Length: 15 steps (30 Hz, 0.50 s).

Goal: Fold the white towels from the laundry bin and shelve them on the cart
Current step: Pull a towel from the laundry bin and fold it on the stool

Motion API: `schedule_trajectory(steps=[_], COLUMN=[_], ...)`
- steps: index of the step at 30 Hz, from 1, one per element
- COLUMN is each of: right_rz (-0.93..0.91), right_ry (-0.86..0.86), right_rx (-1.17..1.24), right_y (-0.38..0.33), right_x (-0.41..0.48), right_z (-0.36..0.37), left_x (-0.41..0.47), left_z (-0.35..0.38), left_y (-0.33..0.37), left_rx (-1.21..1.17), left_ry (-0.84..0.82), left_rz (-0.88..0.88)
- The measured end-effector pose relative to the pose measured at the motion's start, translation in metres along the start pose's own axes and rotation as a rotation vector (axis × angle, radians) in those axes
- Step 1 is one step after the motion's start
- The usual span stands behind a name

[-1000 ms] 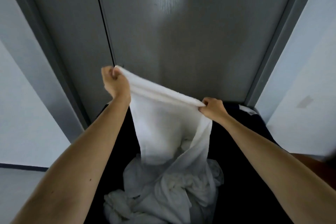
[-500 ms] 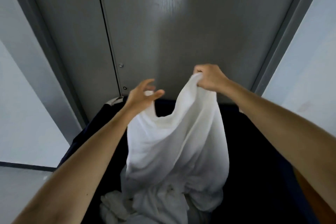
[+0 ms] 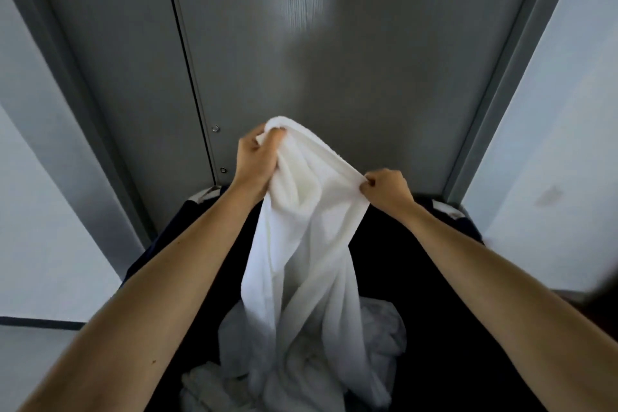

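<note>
Both hands up over the dark laundry bin (image 3: 444, 338). Left hand (image 3: 257, 157) fingers bunch the white towel (image 3: 301, 244) top; right hand (image 3: 384, 191) fingers pinch its edge. Towel hangs down into bin w/ more white towels (image 3: 378, 331) piled inside.

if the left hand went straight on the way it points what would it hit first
Holding the white towel, the left hand would likely meet the grey door panel, though depth is unclear.

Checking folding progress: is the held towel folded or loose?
Not folded. The towel hangs bunched between the left hand and right hand, its lower end trailing onto the pile in the bin.
</note>
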State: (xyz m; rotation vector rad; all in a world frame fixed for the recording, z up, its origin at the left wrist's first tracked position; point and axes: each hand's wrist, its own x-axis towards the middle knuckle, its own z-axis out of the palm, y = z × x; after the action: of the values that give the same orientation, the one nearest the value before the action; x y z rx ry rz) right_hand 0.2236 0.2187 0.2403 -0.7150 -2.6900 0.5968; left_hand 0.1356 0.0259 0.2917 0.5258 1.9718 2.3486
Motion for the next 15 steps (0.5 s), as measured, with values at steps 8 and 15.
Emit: schedule_trajectory(steps=[8, 15], right_rz=[0.004, -0.325], right_ry=[0.114, -0.055], right_rx=[0.301, 0.526], right_y=[-0.025, -0.077], right_x=[0.002, -0.014], right_z=[-0.018, -0.031], left_x=[0.013, -0.016], left_z=[-0.037, 0.022], left_y=[-0.023, -0.022], left_rx=[0.692, 0.638], left_ry=[-0.095, -0.444], left_rz=[-0.049, 0.012])
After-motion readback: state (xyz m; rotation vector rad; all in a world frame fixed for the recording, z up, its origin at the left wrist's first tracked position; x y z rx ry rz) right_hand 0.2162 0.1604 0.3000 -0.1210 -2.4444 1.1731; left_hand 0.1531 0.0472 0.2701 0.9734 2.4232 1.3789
